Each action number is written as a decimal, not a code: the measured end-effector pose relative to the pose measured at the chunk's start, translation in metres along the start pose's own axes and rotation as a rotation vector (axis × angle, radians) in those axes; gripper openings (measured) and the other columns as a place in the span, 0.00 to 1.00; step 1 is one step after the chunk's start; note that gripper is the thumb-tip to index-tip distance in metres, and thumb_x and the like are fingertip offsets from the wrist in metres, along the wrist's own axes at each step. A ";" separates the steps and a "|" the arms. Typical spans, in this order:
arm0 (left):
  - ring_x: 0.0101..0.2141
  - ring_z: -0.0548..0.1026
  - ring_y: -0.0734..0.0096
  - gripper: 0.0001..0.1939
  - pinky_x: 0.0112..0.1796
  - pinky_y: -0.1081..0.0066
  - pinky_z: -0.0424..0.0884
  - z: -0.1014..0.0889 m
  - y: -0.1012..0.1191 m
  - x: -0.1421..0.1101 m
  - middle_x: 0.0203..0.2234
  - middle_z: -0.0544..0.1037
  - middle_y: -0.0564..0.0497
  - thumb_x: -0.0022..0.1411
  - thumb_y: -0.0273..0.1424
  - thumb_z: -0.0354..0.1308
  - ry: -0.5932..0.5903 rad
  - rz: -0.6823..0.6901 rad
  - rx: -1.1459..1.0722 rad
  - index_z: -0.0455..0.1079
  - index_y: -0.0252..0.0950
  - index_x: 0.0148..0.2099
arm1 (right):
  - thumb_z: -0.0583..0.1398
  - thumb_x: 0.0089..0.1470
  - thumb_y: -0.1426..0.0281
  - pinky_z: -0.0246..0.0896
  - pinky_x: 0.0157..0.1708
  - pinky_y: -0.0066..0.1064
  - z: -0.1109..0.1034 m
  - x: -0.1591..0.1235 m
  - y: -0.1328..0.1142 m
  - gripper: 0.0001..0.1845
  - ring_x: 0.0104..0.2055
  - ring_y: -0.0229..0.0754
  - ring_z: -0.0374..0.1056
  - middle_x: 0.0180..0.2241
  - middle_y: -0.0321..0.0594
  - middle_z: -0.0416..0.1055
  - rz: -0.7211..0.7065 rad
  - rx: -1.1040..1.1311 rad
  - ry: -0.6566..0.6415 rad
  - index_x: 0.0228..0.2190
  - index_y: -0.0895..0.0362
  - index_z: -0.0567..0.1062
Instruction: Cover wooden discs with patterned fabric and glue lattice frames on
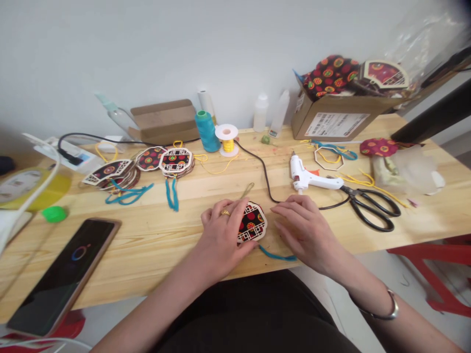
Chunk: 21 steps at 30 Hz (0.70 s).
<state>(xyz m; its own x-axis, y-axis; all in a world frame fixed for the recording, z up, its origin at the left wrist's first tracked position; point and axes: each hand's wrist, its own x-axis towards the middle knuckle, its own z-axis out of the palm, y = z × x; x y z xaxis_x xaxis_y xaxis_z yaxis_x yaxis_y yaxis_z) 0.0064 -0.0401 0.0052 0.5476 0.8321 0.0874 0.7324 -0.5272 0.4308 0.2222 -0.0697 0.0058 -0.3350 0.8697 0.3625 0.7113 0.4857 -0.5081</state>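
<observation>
Ornament [252, 224] is seen, in the head view, near the front edge of the worktop [162, 245], midway along it, with dark flowered fabric framed by pale lattice. Its left side is covered by the left hand [223, 228], by which it is held, thumb at the lower edge and fingers bent over the upper left. The right hand [303, 230] is held just beside it, loosely spread, with nothing seen between the fingers; whether the blue cord [276, 254] is touched by its heel cannot be told. Low weight and a stiff, thin frame are suggested by the look of the piece, with softer cloth inside. The slim lattice bars are judged easily snapped, so the outer rim is best gripped at opposite edges; the cord is judged limp, and best pinched close to the rim.
</observation>
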 end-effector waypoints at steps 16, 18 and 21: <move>0.58 0.57 0.46 0.51 0.53 0.50 0.54 -0.004 -0.015 -0.018 0.59 0.62 0.40 0.48 0.47 0.66 0.052 -0.050 0.024 0.42 0.43 0.66 | 0.61 0.54 0.67 0.61 0.51 0.52 0.009 0.009 -0.007 0.34 0.56 0.54 0.55 0.53 0.49 0.64 0.112 0.170 -0.209 0.59 0.53 0.55; 0.57 0.58 0.48 0.49 0.53 0.51 0.54 -0.003 -0.017 -0.024 0.58 0.64 0.41 0.49 0.44 0.66 0.051 -0.084 0.030 0.42 0.42 0.66 | 0.61 0.54 0.68 0.60 0.53 0.52 0.009 0.009 -0.007 0.36 0.57 0.53 0.54 0.54 0.49 0.64 0.120 0.186 -0.218 0.60 0.52 0.53; 0.56 0.58 0.49 0.47 0.53 0.51 0.54 0.002 -0.016 -0.028 0.56 0.66 0.42 0.51 0.41 0.66 0.069 -0.109 0.012 0.43 0.41 0.65 | 0.61 0.53 0.68 0.60 0.53 0.53 0.010 0.009 -0.006 0.38 0.58 0.53 0.55 0.55 0.48 0.63 0.154 0.211 -0.219 0.61 0.52 0.50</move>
<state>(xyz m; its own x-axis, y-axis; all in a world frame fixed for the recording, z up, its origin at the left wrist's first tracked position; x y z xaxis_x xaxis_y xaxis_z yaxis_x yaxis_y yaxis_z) -0.0199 -0.0555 -0.0056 0.4359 0.8942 0.1025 0.7910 -0.4349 0.4303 0.2087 -0.0642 0.0049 -0.3749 0.9212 0.1039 0.6280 0.3348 -0.7025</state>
